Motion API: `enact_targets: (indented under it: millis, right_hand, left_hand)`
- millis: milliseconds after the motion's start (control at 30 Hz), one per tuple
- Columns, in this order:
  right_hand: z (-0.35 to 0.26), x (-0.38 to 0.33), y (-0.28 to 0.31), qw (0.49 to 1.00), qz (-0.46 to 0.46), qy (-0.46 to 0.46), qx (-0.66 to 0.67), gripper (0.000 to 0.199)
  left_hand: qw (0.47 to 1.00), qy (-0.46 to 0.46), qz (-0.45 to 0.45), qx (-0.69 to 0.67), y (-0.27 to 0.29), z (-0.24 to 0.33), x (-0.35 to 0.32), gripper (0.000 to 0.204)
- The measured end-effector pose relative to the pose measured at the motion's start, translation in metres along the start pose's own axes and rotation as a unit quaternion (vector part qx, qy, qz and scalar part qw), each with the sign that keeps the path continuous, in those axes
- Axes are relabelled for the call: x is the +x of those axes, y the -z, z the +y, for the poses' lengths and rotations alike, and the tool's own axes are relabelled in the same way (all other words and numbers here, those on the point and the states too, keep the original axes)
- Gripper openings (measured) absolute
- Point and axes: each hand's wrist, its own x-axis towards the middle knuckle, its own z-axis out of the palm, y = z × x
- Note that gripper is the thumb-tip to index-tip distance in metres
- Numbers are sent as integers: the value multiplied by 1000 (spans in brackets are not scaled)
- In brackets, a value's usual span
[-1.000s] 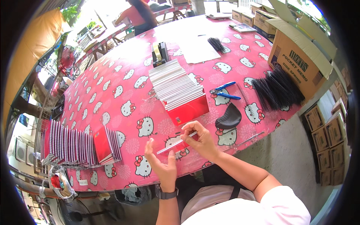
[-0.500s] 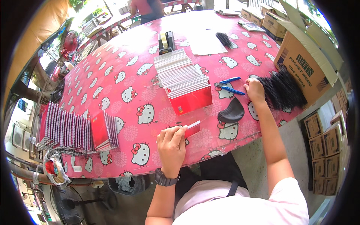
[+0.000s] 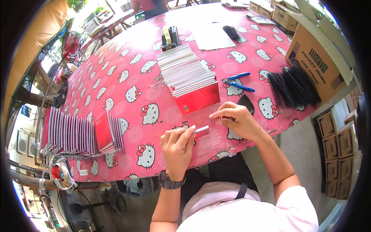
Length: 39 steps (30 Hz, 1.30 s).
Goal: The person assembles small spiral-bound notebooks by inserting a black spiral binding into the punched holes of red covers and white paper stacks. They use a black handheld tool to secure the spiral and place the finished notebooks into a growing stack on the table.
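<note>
Low in front of me, my left hand [image 3: 177, 149] pinches a small red notebook [image 3: 201, 132], its white page edge turned up to the right. Just beyond that edge, my right hand [image 3: 242, 120] has its fingers closed on a thin dark spiral coil [image 3: 220, 118], mostly covered by the fingers. A long row of unbound red notebooks [image 3: 198, 97] stands behind both hands. Blue-handled pliers [image 3: 240, 82] lie open to the right of this row. The black curved piece [image 3: 247, 102] is partly hidden behind my right hand.
A heap of black coils [image 3: 294, 89] lies at the right, against a cardboard box [image 3: 313, 63]. Spiral-bound notebooks [image 3: 73, 133] stand at the left. Farther back are a tape dispenser [image 3: 170, 38], white paper [image 3: 214, 38] and more coils [image 3: 231, 33]. The table's near edge curves before me.
My right hand has moved from beside the coil heap, left and nearer, to the notebook, with a coil in its fingers. My left hand still holds the notebook in about the same place.
</note>
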Motion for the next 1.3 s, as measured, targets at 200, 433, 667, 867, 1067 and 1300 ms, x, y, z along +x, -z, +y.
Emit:
enact_targets:
  millis: [200,433,667,867,1067,1300]
  right_hand:
    - [1,6,-8,996,-32,81,-9,21]
    - [12,3,-2,988,-150,11,46,27]
    - [-4,4,-11,990,-111,81,-32,40]
    - [-8,7,9,996,-60,-39,-55,50]
    - [27,-16,41,912,8,-161,-378,78]
    - [30,-14,42,918,-92,-188,-336,84]
  left_hand:
    - [1000,4,-16,-9,3,-1,0,18]
    - [1000,14,-18,-9,3,-1,-1,17]
    - [998,2,-55,-1,4,18,10,29]
    - [994,-21,-105,-21,-5,11,2,25]
    - [993,-16,-110,-30,-1,15,5,25]
    - [996,-16,-79,38,9,11,3,21]
